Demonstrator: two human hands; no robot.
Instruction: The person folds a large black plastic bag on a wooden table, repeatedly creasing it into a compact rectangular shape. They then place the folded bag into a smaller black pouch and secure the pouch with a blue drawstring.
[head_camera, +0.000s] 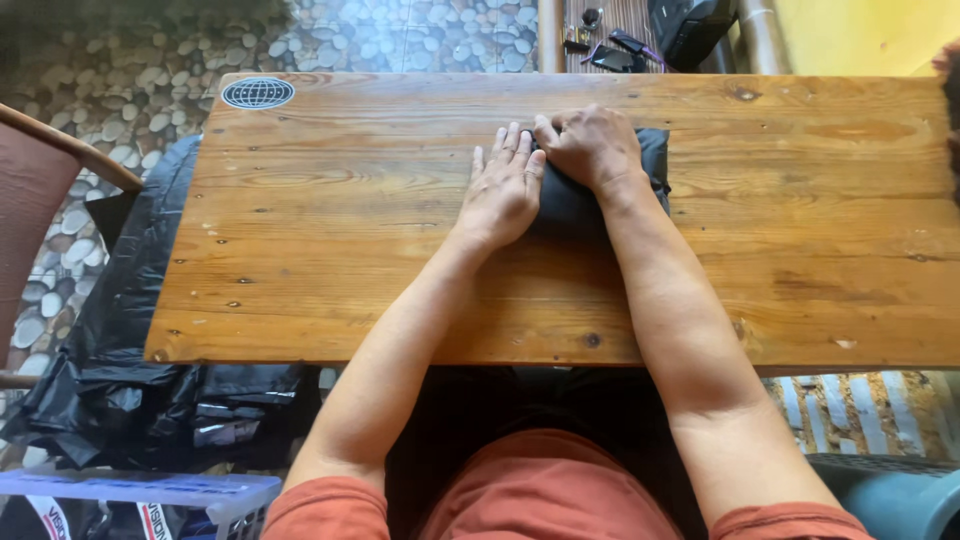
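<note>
— What sits nearest the person?

— Below the near edge of the table (300, 300), black plastic sheeting (130, 380) is heaped on the left, with a pale blue basket (150, 490) in front of it. Both forearms cross that edge.

— And the hands?

— The left hand (503, 190) lies flat, fingers (512, 150) straight and close together, its palm on the wood and its thumb side pressed against a folded black cloth (580, 205). The right hand (590, 148) rests on top of the cloth, fingers curled at its far left corner; neither hand is closed around it.

— Where is the cloth?

— Right of the table's middle, in the far half, short of the far edge.

— Open room?

— Bare wood spreads wide left and right of the hands. A round globe sticker (258, 93) marks the far left corner. Past the far edge, small dark items (610, 50) lie on a slatted surface.
</note>
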